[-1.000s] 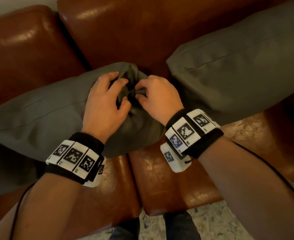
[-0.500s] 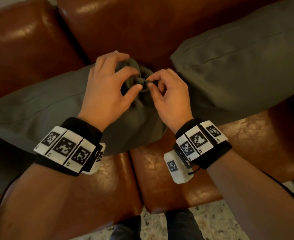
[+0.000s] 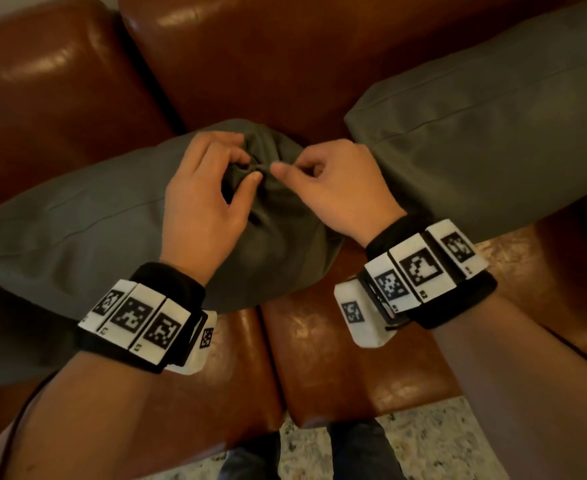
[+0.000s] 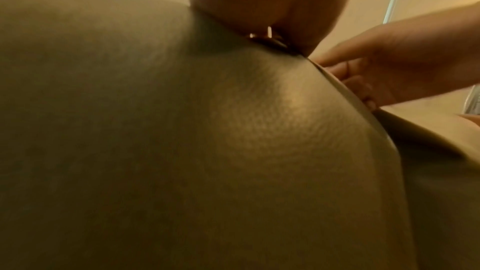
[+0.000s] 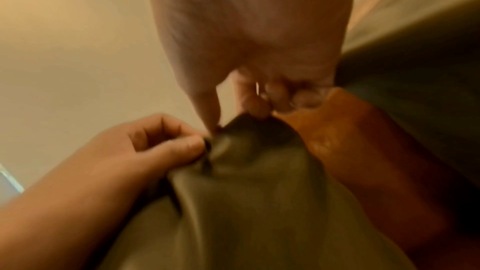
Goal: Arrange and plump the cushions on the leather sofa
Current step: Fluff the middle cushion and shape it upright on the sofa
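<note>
A grey-green cushion [image 3: 77, 237] lies across the left seat of the brown leather sofa [image 3: 354, 358], its right end bunched into folds. My left hand [image 3: 247, 169] pinches that gathered fabric with curled fingers. My right hand [image 3: 285, 164] meets it from the right, thumb and forefinger nipping the same bunched tip. In the right wrist view the right hand [image 5: 233, 118] and the left hand [image 5: 202, 143] both hold the cushion's [image 5: 246, 202] peak. The left wrist view is filled by the cushion [image 4: 182, 151], with the right hand's fingers [image 4: 345, 69] at its edge.
A second grey-green cushion [image 3: 475, 150] leans against the sofa back [image 3: 250, 64] on the right, close beside my right hand. The seat's front edge runs below my wrists, with speckled floor [image 3: 423, 445] and my legs [image 3: 250, 459] beyond it.
Both hands have shifted from lower on the cushion's bunched end up to its tip, still pinching the fabric. The cushion itself has stayed where it lay.
</note>
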`<state>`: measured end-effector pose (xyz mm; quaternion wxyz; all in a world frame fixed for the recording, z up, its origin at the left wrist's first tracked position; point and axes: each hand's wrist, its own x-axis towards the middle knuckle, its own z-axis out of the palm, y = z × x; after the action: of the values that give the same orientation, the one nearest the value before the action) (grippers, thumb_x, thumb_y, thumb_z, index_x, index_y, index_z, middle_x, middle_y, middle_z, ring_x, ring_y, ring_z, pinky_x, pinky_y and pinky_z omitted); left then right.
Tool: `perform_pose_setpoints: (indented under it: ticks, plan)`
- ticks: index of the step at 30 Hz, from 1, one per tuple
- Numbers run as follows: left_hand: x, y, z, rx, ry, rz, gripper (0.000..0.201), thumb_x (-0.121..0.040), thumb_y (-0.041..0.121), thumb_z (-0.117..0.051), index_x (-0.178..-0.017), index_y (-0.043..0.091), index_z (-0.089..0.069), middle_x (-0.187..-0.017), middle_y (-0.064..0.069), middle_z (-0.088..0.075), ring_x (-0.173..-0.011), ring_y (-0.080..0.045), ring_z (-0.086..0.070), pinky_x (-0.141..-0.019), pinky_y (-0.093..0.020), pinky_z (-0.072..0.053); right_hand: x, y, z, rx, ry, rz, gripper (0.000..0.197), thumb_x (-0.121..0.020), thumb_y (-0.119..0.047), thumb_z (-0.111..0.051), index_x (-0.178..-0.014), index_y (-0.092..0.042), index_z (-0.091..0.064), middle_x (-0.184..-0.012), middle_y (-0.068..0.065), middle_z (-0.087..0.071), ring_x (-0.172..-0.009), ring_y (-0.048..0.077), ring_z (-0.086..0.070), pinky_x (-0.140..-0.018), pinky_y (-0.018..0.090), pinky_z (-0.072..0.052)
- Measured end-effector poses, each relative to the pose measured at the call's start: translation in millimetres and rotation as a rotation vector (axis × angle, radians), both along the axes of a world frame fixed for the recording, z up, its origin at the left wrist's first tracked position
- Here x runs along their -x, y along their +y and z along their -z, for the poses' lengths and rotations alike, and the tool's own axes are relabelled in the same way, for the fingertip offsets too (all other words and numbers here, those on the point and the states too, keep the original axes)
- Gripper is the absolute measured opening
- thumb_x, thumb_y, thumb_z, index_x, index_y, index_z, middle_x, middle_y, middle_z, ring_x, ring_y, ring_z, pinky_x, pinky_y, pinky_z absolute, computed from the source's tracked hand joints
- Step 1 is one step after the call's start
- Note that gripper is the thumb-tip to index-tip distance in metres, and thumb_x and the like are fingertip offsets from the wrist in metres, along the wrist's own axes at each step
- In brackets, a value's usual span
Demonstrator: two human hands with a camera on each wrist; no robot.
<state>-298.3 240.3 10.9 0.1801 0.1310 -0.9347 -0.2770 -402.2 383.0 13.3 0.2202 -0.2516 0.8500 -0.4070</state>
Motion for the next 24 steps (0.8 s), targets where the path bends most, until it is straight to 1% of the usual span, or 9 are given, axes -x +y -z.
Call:
perform_pose_setpoints:
  ticks: [2,6,9,12,15,17,19,22,24]
  plan:
    - [-1.1,3.6,2.8,0.003,0.024,-0.016,0.016,-0.089,0.016,-0.066,-0.095,0.001,-0.061,-0.114,-0.011,-0.061,-0.110,-0.001,-0.047,-0.094,-0.008,-0.035,6.2,0.1,-4.4,-0.058,0.030,-0.074,0.032,-0.089,-0.040,-0.064,-0.071,-0.013,-0.069,-0.050,-0.005,-0.051,-0.047,0.008,-0.048,-0.049,0.021,-0.032]
    - [-0.2,5.1,4.5,-0.023,0.039,-0.029,0.019,-0.089,0.019,-0.067,-0.096,0.003,-0.062,-0.116,-0.011,-0.058,-0.111,-0.003,-0.049,-0.095,-0.011,-0.038,-1.7,9.6,0.6,0.092,0.008,0.082,0.013,-0.087,-0.026,-0.069,-0.078,-0.018,-0.064,-0.056,-0.013,-0.042,-0.049,0.001,-0.044,-0.050,0.011,-0.029]
    - [-2.4,3.1,2.5,-0.042,0.034,-0.018,0.019,-0.092,0.022,-0.064,-0.098,0.004,-0.064,-0.117,-0.007,-0.056,-0.111,-0.005,-0.049,-0.095,-0.011,-0.037,-15.2,14.8,7.1,0.235,0.039,0.199,0.011,-0.086,-0.019,-0.070,-0.080,-0.017,-0.060,-0.065,-0.014,-0.037,-0.057,0.003,-0.039,-0.059,0.009,-0.032]
    - [0.4,2.0,-3.1,-0.095,0.013,0.001,0.020,-0.095,0.024,-0.058,-0.096,0.006,-0.066,-0.115,-0.002,-0.055,-0.109,-0.005,-0.050,-0.093,-0.011,-0.036,-21.2,14.6,14.1,0.309,0.060,0.237,0.014,-0.085,-0.016,-0.070,-0.082,-0.020,-0.057,-0.068,-0.013,-0.038,-0.060,0.004,-0.039,-0.062,0.010,-0.033]
    - [14.5,-0.9,-13.1,-0.112,-0.049,0.006,0.020,-0.096,0.027,-0.055,-0.092,0.011,-0.067,-0.109,-0.002,-0.057,-0.105,-0.011,-0.054,-0.091,-0.019,-0.041,-23.4,14.1,18.6,0.338,0.072,0.244,0.015,-0.086,-0.014,-0.069,-0.086,-0.022,-0.056,-0.067,-0.011,-0.038,-0.059,0.005,-0.039,-0.062,0.013,-0.035]
    - [29.3,-5.7,-22.4,-0.085,-0.131,0.016,0.017,-0.094,0.027,-0.054,-0.097,0.018,-0.068,-0.108,0.001,-0.056,-0.106,-0.017,-0.054,-0.093,-0.028,-0.042,-25.4,14.1,21.9,0.350,0.091,0.233,0.015,-0.086,-0.013,-0.068,-0.088,-0.021,-0.056,-0.069,-0.010,-0.039,-0.060,0.007,-0.040,-0.062,0.018,-0.037]
    - [47.4,-11.0,-31.9,-0.050,-0.248,0.076,0.020,-0.093,0.023,-0.056,-0.109,0.025,-0.067,-0.111,0.003,-0.052,-0.111,-0.019,-0.052,-0.099,-0.031,-0.039,-28.6,14.0,23.9,0.357,0.130,0.218,0.016,-0.085,-0.010,-0.067,-0.089,-0.021,-0.055,-0.070,-0.011,-0.038,-0.061,0.008,-0.039,-0.062,0.020,-0.038]
    - [76.3,-16.7,-43.8,0.045,-0.504,0.280,0.031,-0.095,0.016,-0.055,-0.119,0.033,-0.064,-0.124,0.000,-0.051,-0.119,-0.021,-0.047,-0.107,-0.035,-0.036,-33.4,13.1,25.2,0.345,0.202,0.192,0.013,-0.084,-0.007,-0.067,-0.088,-0.016,-0.057,-0.072,-0.009,-0.037,-0.062,0.008,-0.037,-0.060,0.024,-0.038]
    - [92.0,-16.4,-50.1,0.135,-0.703,0.427,0.031,-0.095,0.017,-0.056,-0.118,0.037,-0.064,-0.128,0.000,-0.051,-0.120,-0.020,-0.047,-0.108,-0.039,-0.038,-34.9,12.9,26.4,0.323,0.237,0.164,0.014,-0.084,-0.006,-0.066,-0.087,-0.016,-0.057,-0.073,-0.009,-0.038,-0.063,0.008,-0.037,-0.061,0.032,-0.040]
